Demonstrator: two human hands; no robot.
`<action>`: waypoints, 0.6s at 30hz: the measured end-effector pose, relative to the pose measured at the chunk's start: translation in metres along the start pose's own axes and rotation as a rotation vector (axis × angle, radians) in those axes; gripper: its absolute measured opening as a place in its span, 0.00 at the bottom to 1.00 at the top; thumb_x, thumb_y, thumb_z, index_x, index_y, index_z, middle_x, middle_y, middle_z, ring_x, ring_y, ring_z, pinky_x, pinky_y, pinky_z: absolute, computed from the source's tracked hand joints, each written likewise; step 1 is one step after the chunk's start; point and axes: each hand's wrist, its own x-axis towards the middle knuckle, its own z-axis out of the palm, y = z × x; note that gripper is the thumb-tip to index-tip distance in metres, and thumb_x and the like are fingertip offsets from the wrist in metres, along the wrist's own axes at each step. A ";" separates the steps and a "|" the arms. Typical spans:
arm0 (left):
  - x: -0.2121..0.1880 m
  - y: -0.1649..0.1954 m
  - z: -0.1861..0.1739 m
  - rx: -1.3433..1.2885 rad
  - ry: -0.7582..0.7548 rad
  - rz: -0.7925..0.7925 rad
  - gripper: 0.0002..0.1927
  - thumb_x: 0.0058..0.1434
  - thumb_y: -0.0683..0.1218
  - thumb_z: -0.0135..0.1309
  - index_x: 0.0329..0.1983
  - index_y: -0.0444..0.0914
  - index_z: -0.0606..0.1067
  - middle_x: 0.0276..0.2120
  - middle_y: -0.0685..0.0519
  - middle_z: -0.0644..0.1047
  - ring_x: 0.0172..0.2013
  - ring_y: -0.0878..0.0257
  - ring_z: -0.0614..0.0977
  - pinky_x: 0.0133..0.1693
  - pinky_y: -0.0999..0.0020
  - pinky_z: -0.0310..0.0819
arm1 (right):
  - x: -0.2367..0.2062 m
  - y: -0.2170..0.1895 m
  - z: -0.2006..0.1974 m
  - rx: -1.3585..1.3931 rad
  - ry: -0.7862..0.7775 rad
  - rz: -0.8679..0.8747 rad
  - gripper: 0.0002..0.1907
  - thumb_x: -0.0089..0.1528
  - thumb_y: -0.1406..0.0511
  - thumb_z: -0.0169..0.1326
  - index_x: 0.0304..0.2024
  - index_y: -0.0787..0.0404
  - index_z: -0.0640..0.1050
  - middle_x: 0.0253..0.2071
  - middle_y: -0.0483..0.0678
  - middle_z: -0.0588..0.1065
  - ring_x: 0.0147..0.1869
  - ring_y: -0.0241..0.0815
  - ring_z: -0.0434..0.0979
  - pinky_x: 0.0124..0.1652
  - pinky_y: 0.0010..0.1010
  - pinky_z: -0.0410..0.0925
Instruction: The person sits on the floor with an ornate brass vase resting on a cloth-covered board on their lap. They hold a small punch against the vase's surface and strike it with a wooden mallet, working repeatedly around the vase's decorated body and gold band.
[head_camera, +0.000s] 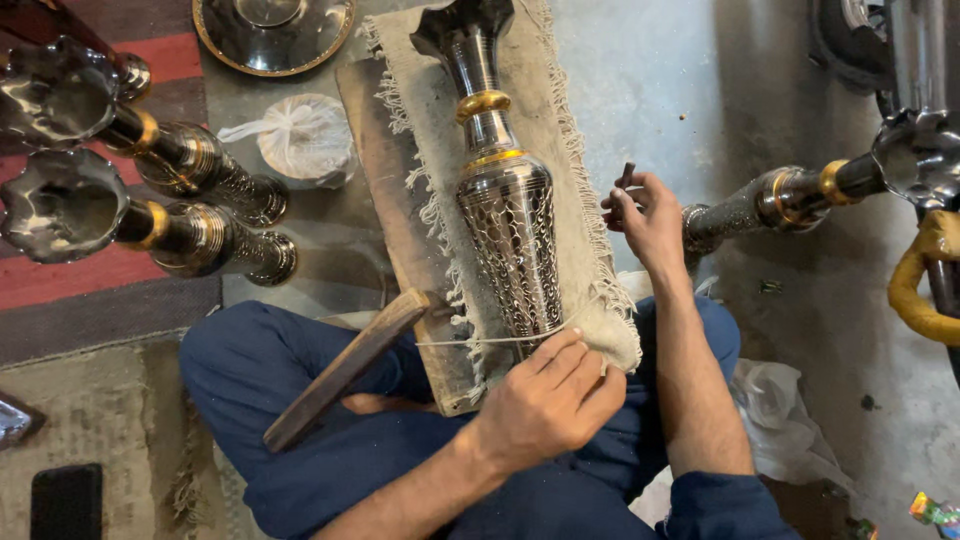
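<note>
Nearest, the left hand (548, 400) presses flat, fingers nearly straight, on the foot of the vase (505, 200) lying lengthwise on a frayed cloth (570, 150) over the wooden board (385, 170). The right hand (645, 215) pinches a small dark tool (625, 178) beside it. The body looks fully patterned already. Further out: three more vases, two left, one right.

four metal vases, two hands, one board

one engraved vase (507, 215) lies on one fringed cloth (570, 130) over one wooden board (375, 150) in the middle; two vases (150, 185) lie at the left and one vase (790, 195) at the right. one round metal tray (275, 35) sits at the far edge, one tied white bag (300, 135) just near of it, one wooden stick (345, 368) near, one left hand (548, 400), one right hand (645, 215).
</note>
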 end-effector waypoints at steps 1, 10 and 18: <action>-0.004 -0.004 0.001 -0.069 0.058 0.015 0.09 0.63 0.42 0.57 0.46 0.36 0.77 0.41 0.50 0.77 0.47 0.55 0.81 0.62 0.57 0.74 | 0.001 0.001 0.000 0.023 0.003 0.014 0.10 0.69 0.69 0.54 0.52 0.67 0.72 0.39 0.54 0.81 0.37 0.40 0.83 0.35 0.31 0.78; -0.014 -0.013 0.006 -0.274 0.211 0.003 0.11 0.63 0.39 0.59 0.49 0.35 0.77 0.46 0.49 0.78 0.50 0.56 0.81 0.62 0.56 0.74 | 0.009 0.006 0.005 -0.016 0.015 -0.078 0.17 0.67 0.70 0.57 0.57 0.65 0.70 0.40 0.49 0.79 0.39 0.38 0.82 0.33 0.27 0.76; -0.002 -0.002 -0.003 -0.132 0.096 -0.057 0.09 0.63 0.40 0.57 0.46 0.34 0.76 0.43 0.49 0.77 0.49 0.56 0.81 0.62 0.59 0.74 | 0.006 -0.003 0.006 0.035 0.045 -0.078 0.18 0.67 0.71 0.57 0.59 0.65 0.69 0.41 0.52 0.79 0.39 0.40 0.83 0.34 0.29 0.77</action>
